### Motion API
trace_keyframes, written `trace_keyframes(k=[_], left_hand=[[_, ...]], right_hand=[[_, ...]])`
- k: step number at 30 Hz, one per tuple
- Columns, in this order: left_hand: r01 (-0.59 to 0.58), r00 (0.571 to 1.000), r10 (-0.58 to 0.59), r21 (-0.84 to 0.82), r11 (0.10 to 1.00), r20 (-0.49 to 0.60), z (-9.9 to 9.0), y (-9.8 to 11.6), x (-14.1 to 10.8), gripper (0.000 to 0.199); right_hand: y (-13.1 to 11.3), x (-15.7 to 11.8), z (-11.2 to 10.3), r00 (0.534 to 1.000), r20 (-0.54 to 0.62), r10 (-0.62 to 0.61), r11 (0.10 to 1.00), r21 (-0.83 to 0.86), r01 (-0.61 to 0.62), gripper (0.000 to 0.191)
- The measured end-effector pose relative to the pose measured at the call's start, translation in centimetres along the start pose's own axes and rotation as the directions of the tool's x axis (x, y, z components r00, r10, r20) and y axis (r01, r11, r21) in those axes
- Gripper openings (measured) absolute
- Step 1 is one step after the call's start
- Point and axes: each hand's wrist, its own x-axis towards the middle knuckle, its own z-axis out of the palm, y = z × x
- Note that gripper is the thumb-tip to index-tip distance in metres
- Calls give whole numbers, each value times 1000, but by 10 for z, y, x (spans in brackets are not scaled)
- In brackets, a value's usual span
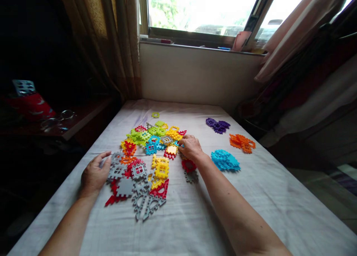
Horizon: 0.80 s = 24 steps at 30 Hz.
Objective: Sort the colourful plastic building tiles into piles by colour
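Observation:
A mixed heap of flat plastic interlocking tiles, with grey tiles (pixel 125 187), yellow tiles (pixel 161 168), lime green tiles (pixel 138 137) and red ones among them, spreads over the cloth-covered table (pixel 117 233). My left hand (pixel 95 174) rests at the heap's left edge, fingers apart, beside the grey tiles. At the heap's right side is my right hand (pixel 190 146), its fingers curled down at the tiles; what lies under the fingertips is hidden. Some blue tiles (pixel 152 145) sit in the middle of the heap, left of that hand.
Separate piles of purple tiles (pixel 218 125), orange tiles (pixel 242 142) and light blue tiles (pixel 225 160) lie on the right. One lime tile (pixel 155 115) lies alone at the back. Eyeglasses (pixel 59 119) are on a dark side surface. A pink cup (pixel 241 41) stands on the windowsill.

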Motion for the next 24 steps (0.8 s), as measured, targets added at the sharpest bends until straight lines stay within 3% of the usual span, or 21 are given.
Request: trace_keyframes(k=[4, 7, 11, 16, 20, 24], left_hand=[[44, 999, -44, 22, 999, 24, -3, 4, -1, 37], [52, 998, -53, 32, 998, 37, -5, 7, -2, 39], [62, 997, -64, 41, 997, 41, -7, 11, -2, 38], [93, 994, -97, 60, 994, 54, -9, 14, -1, 34], [133, 988, -138, 68, 989, 72, -11, 17, -1, 31], [142, 986, -147, 61, 988, 82, -11, 20, -2, 30]], right_hand=[[13, -19, -8, 999, -31, -23, 998, 56, 24, 20], [41, -39, -16, 994, -107, 26, 994, 107, -15, 16], [91, -56, -28, 949, -195, 249, 968, 71, -240, 15], [128, -63, -33, 884, -78, 461, 885, -30, -464, 17], [129, -65, -35, 896, -10, 443, 893, -75, -443, 20], [95, -62, -44, 941, -29, 337, 940, -40, -338, 24]])
